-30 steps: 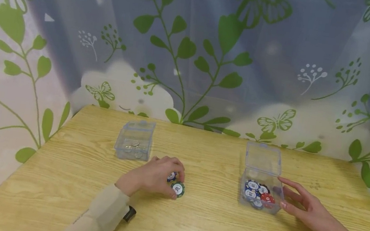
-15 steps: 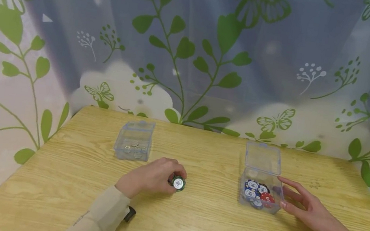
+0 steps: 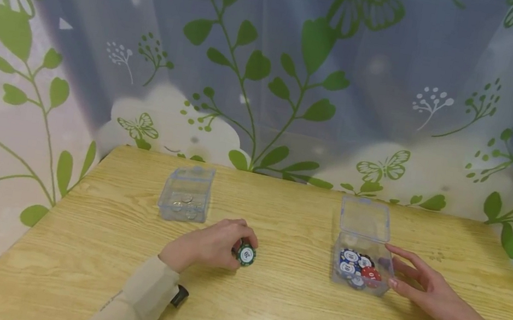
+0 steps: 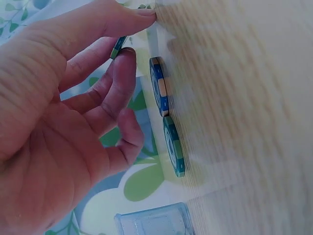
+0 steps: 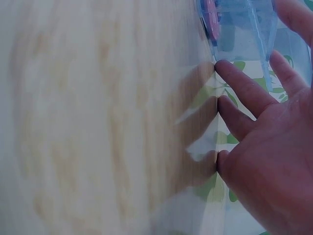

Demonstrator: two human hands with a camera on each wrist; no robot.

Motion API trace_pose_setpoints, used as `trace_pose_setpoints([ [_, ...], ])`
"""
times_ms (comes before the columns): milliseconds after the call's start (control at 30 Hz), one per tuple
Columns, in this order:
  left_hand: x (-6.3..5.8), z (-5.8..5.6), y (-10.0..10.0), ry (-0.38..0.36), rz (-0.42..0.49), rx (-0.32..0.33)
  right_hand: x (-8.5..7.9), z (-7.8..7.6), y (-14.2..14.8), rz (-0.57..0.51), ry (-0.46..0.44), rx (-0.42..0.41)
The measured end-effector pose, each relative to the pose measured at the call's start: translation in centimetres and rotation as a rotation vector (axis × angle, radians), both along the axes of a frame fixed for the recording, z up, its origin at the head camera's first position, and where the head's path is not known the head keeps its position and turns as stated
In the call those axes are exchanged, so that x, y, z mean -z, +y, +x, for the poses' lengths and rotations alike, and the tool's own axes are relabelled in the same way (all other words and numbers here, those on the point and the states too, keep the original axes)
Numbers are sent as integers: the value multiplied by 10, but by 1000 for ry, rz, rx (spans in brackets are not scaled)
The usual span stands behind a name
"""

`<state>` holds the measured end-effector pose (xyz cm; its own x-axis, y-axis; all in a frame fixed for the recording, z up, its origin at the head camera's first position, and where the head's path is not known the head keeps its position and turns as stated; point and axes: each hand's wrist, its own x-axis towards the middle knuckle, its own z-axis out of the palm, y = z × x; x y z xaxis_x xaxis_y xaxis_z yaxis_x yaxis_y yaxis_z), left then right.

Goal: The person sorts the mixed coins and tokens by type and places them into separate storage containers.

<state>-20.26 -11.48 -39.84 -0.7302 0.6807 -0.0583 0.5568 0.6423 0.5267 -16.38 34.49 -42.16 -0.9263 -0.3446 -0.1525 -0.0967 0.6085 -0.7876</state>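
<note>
My left hand (image 3: pixel 214 245) pinches a green poker chip (image 3: pixel 246 255) marked 20, tilted and held low over the table. In the left wrist view, a blue chip (image 4: pixel 157 85) and another green chip (image 4: pixel 173 144) lie flat on the table below the curled fingers; the hand hides them in the head view. My right hand (image 3: pixel 435 294) has its fingers spread at the right side of a clear plastic box (image 3: pixel 383 289), with index finger and thumb at its corners. Inside are blue chips (image 3: pixel 348 269), a dark chip (image 3: pixel 364 262) and a red chip (image 3: pixel 370 276).
A second clear box (image 3: pixel 182 214), its lid raised, holds several coin-like discs (image 3: pixel 187 199) at the back left. The right box's lid (image 3: pixel 365 219) is flipped back. Both stand on a wooden table (image 3: pixel 284 308) before a leaf-patterned curtain (image 3: pixel 269 73).
The green chip has shifted slightly up and toward my left fingers, covering the blue chip seen beside it earlier. My right hand and both boxes hold their places.
</note>
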Motion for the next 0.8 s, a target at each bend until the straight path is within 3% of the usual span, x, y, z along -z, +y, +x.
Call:
trace_pose_setpoints([
  [500,-3,0,8,16,39,-43,1,-1,0,-14,-15,-3],
  [800,-7,-4,25,29,103,-15,0,1,-1,-16,-5,-1],
])
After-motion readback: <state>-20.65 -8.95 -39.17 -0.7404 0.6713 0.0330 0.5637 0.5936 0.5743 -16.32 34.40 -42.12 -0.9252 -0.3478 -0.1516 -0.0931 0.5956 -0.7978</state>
